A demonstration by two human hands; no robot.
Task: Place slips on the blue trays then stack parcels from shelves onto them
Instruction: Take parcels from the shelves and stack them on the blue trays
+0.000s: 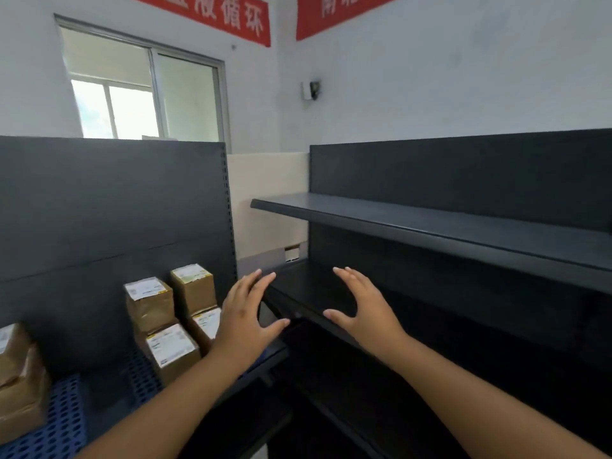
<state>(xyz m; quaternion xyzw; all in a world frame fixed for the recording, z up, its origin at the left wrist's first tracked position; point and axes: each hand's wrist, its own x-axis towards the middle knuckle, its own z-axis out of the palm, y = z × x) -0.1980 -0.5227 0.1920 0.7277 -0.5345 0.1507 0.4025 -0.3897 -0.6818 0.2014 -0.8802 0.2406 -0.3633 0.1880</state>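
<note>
My left hand [245, 313] and my right hand [361, 306] are both held up with fingers spread, palms facing each other, holding nothing. They hover in front of the left end of a bare dark shelf [318, 293]. To the left, several brown cardboard parcels [172, 319] with white labels are stacked on a blue perforated tray [142, 379]. Another stack of parcels [16, 379] sits on a second blue tray [56, 425] at the far left. No slip is visible.
A dark shelving unit on the right has an upper shelf [430, 223] with nothing on it. A dark back panel [116, 210] rises behind the trays. A window [142, 91] and red banners are on the white wall.
</note>
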